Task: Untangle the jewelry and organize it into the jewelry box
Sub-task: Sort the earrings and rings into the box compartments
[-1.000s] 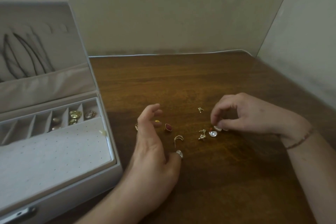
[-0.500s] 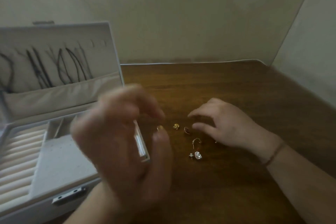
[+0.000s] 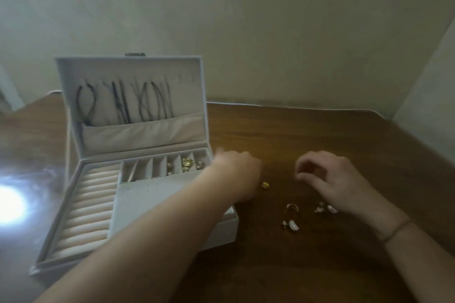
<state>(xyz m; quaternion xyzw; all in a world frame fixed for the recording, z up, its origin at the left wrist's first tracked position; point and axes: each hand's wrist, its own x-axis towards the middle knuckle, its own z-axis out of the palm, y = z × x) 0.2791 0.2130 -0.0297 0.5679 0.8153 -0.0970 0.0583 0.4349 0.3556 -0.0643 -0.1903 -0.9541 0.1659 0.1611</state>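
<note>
A: Where's ur left hand [image 3: 236, 174] rn?

B: Out over the right edge of the jewelry box [image 3: 73, 206], back of the hand up, blurry. Fingers point away from me, so can't tell if they're curled or holding anything.

A: And the right hand [image 3: 327, 179]?

B: On the wooden table [image 3: 320, 135], fingers curled, thumb and forefinger tips pinched together on something tiny. Too small to say what.

A: Loose pieces?

B: Gold nugget-ish earring [image 3: 265, 186] just right of my left hand. Gold hoop [image 3: 292, 207] and white-stone piece [image 3: 293, 225] nearer me, btwn both hands. Small cluster [image 3: 325, 209] tucked just under my right palm.

A: Box?

B: Lid [image 3: 130, 106] stands upright w/ dark cords [image 3: 123, 101] hanging into its pocket. Gold bits [image 3: 187, 164] sit in the small compartments just left of my left hand. Ring rolls [image 3: 91, 206] further left.
</note>
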